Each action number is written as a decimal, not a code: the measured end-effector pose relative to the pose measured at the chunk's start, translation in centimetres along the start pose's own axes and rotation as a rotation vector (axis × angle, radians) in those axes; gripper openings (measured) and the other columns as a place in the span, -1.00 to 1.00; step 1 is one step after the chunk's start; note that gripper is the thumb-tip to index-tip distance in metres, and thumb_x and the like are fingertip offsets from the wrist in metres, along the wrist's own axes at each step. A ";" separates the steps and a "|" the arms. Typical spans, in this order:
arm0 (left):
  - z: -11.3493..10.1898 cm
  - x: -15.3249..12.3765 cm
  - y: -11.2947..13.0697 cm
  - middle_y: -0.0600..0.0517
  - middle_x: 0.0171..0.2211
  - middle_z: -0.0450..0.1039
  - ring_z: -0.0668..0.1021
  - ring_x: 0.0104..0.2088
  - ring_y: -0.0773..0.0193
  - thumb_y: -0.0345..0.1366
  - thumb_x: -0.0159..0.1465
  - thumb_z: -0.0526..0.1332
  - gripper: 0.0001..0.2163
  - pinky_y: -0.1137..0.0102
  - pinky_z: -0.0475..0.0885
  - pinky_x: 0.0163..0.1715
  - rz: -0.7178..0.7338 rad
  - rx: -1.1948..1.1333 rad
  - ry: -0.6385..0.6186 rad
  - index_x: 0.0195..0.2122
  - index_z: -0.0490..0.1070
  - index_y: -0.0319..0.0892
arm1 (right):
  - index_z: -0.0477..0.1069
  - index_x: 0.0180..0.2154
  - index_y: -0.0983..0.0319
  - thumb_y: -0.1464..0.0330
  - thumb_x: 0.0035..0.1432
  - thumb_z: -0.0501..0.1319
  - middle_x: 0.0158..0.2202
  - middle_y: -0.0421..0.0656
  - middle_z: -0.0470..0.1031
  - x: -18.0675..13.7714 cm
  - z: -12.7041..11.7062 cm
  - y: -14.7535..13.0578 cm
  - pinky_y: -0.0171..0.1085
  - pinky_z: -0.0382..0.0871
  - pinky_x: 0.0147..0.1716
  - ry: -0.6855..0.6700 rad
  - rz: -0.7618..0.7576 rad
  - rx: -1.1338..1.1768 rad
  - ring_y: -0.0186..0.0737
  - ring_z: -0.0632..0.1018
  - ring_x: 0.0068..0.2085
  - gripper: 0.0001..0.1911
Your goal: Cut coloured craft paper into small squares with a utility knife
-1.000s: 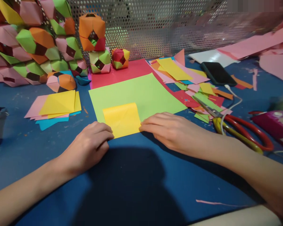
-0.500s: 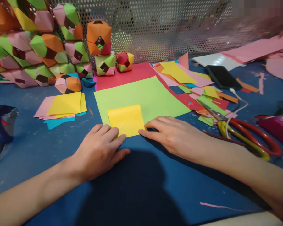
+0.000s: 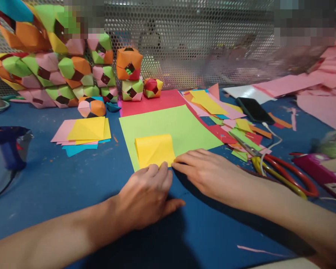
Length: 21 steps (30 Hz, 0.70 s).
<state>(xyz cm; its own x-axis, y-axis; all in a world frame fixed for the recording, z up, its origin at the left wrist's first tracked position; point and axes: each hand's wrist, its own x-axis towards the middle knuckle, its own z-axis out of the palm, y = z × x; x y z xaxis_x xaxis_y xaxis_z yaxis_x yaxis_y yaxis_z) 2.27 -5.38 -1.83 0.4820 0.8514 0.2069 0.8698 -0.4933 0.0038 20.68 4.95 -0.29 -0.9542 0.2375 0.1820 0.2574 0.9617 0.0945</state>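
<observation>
Both bare forearms reach in from below, converging toward the middle. The left grip [image 3: 148,194] lies palm down, fingers together and slightly bent, thumb splayed out to the right. The right grip [image 3: 210,173] lies flat, fingers extended leftward, their tips almost meeting the left's.

Left hand [image 3: 145,194] now farther right.
</observation>
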 end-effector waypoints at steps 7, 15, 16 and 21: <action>1.2 -0.6 0.1 -0.21 -0.25 0.50 0.52 -0.20 0.01 0.15 0.37 -0.12 -0.39 0.19 0.50 -0.18 0.025 -0.013 0.098 -0.18 0.47 -0.33 | 0.49 -0.08 0.28 0.56 0.25 -0.01 -0.07 -0.04 0.58 4.0 0.1 -1.0 -0.16 0.48 -0.04 0.088 0.011 0.681 -0.21 0.56 -0.06 -0.64; 1.0 -0.6 0.3 -0.23 -0.11 0.50 0.51 -0.21 0.03 0.16 0.36 -0.10 -0.36 0.21 0.50 -0.19 0.026 0.043 0.077 -0.08 0.45 -0.39 | 0.53 -0.04 0.27 0.55 0.11 -0.01 0.07 -0.06 0.53 8.3 4.1 1.9 -0.10 0.39 0.13 0.012 0.278 1.075 -0.22 0.53 0.09 -0.54; 0.9 -0.6 0.3 -0.26 -0.06 0.49 0.52 -0.19 0.02 0.16 0.36 -0.11 -0.35 0.21 0.50 -0.18 0.030 0.064 0.081 -0.05 0.44 -0.41 | 0.54 -0.06 0.27 0.55 0.08 0.00 0.06 -0.06 0.55 8.9 4.3 2.3 -0.10 0.40 0.12 0.018 0.320 1.123 -0.22 0.54 0.07 -0.53; 1.1 -0.7 0.2 -0.25 -0.02 0.48 0.53 -0.19 0.04 0.17 0.36 -0.12 -0.35 0.24 0.50 -0.21 0.036 0.080 0.094 -0.07 0.45 -0.37 | 0.59 -0.18 0.25 0.54 0.00 0.03 -0.08 -0.08 0.62 9.8 4.6 2.9 -0.12 0.45 0.03 0.059 0.475 1.331 -0.20 0.60 -0.04 -0.57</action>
<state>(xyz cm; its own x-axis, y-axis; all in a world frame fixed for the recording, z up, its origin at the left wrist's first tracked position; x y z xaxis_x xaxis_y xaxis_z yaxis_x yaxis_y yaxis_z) 2.27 -5.89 -3.02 0.5042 0.8112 0.2963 0.8597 -0.5042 -0.0824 11.41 10.74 -2.71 -0.8028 0.5959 -0.0221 0.1815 0.2089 -0.9609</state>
